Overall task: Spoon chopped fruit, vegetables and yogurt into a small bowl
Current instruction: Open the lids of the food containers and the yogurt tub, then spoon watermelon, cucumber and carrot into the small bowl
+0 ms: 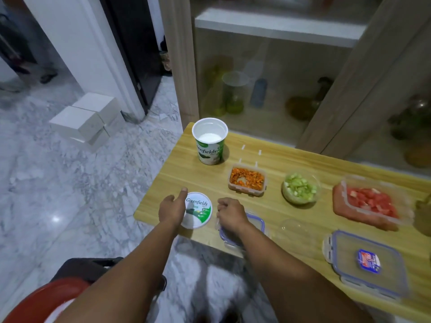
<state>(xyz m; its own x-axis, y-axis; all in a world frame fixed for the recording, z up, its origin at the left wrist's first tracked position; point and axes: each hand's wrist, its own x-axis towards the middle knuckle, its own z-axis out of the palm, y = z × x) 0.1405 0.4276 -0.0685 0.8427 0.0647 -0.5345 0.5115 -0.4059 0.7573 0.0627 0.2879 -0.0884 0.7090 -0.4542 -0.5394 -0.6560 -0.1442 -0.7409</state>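
An open Greenfields yogurt tub [211, 145] stands at the wooden table's far left. Its round lid [199, 212] lies near the front edge, and my left hand [172, 206] holds its left rim, thumb stretched out, fingers hidden. My right hand [229, 212], fingers curled, hovers over a small blue-rimmed container lid [255, 223]; nothing shows in its grip. Chopped orange carrot fills a small box [247, 180]. Green cucumber pieces sit in a clear round bowl [300, 188]. Red fruit chunks fill a larger box [370, 203].
A large blue-rimmed lid [368, 262] lies at the front right, with a clear round lid [295, 229] beside it. A glass-door cabinet [268, 94] stands behind the table [275, 159]. A red stool [44, 301] and white boxes [86, 120] are on the marble floor.
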